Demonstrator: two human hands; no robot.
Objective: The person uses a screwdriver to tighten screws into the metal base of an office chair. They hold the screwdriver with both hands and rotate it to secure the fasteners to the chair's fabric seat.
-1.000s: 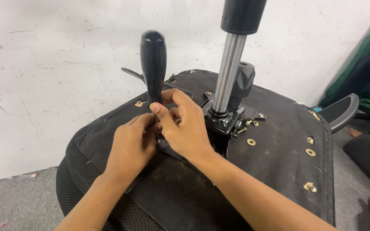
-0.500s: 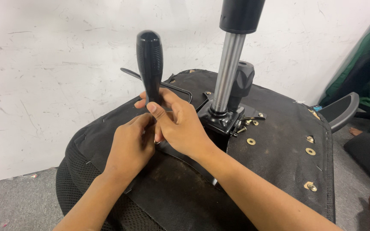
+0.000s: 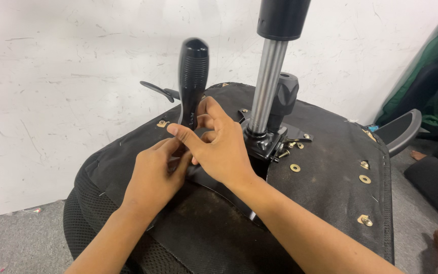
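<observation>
Hands meet at the screwdriver [image 3: 192,81] beside the chrome post [image 3: 268,83]: your right hand [image 3: 222,147] loosely pinches its shaft, your left hand [image 3: 153,175] curls below on the seat [image 3: 325,177].

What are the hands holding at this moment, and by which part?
The right hand pinches the black screwdriver low on its ribbed handle, near the shaft, keeping it upright. The left hand rests on the upturned chair seat at the tool's base; its grip is hidden.
</observation>
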